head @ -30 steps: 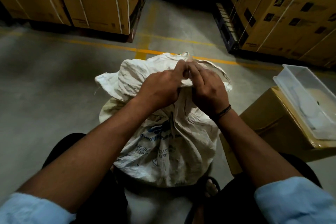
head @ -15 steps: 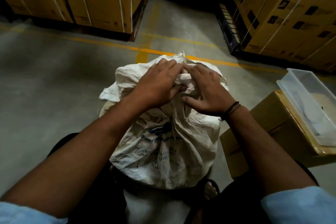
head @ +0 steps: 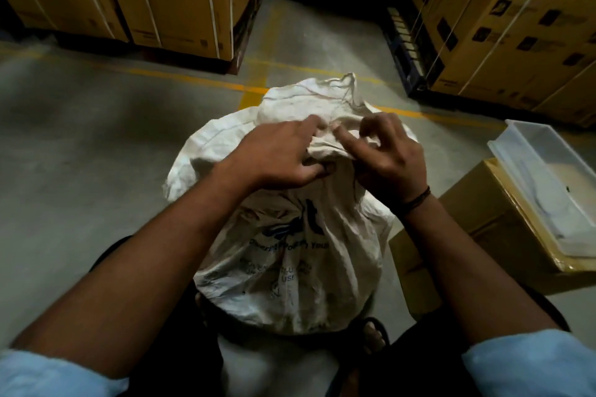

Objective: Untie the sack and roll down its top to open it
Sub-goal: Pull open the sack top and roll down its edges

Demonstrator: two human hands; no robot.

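Right hand [head: 390, 161] recurled; sack [head: 290, 255] tie unclear

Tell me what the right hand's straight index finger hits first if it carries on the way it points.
The right hand points its index finger up-left over the bunched neck of the sack. It would probably meet the fingertips of the left hand first. Depth is unclear, so a fabric fold may come sooner.

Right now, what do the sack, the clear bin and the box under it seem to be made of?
The sack: probably woven plastic, off-white and matte; stiff crinkles, printed blue lettering.
The clear bin: translucent plastic, smooth, slightly glossy; you see through its walls.
The box: brown cardboard, matte, with a shiny yellowish top edge, perhaps tape.
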